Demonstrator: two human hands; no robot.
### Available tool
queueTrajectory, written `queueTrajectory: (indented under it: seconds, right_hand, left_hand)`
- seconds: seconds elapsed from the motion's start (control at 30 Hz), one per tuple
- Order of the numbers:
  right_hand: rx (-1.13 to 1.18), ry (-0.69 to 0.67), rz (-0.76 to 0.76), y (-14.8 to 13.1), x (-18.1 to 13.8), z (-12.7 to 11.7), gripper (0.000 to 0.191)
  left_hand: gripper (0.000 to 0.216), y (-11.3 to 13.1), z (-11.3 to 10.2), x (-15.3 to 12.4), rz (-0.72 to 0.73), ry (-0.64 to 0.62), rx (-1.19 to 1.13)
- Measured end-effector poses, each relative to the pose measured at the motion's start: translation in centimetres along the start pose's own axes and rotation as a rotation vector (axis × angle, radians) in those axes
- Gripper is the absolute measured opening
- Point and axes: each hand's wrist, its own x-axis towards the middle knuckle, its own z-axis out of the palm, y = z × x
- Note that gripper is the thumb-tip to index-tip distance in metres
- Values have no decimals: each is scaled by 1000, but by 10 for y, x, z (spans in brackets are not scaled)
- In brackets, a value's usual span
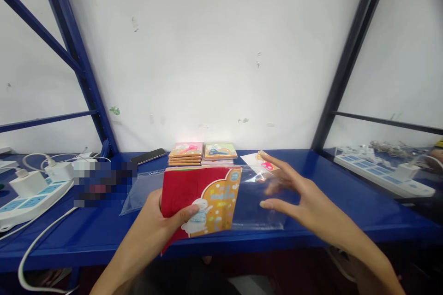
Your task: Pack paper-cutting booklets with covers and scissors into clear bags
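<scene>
My left hand (162, 221) is closed around a thin red and orange booklet (221, 203), its thumb pressing on the cover beside a white cartoon animal. The booklet is held up over the front part of the blue table. A clear plastic bag (254, 216) sticks out from the booklet's right side; whether the booklet is inside it I cannot tell. At the bag's right end is my right hand (299, 198), open, with thumb and fingers apart around the plastic. Some of its fingers are blurred. More clear plastic (143, 189) lies behind my left hand.
Against the wall stand two stacks, a left stack (185, 156) and a right stack (220, 152), with pictured scissors on top. A white sheet (251, 160) lies to their right, a phone (148, 156) to their left. Power strips, left (34, 198) and right (384, 177), flank the blue table (321, 212).
</scene>
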Motion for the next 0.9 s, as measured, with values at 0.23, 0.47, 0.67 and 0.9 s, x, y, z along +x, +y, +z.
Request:
queueTrajectory:
  seconds: [0.23,0.47,0.67,0.9]
  right_hand:
    - [-364,252,-422,-11,-4,10,36]
    - [-251,60,-499,-25,-9,28,27]
    - [284,65,-133,-29,5,41,25]
    - [848,10,-43,-27,18,56,33]
  left_hand:
    - [27,-7,0,-8,666,-30,355]
    - [36,-10,7,-17,869,173,412]
    - [74,-2,31,-16,618,637,245]
    - [35,-2,28,-7,150,-13,-112]
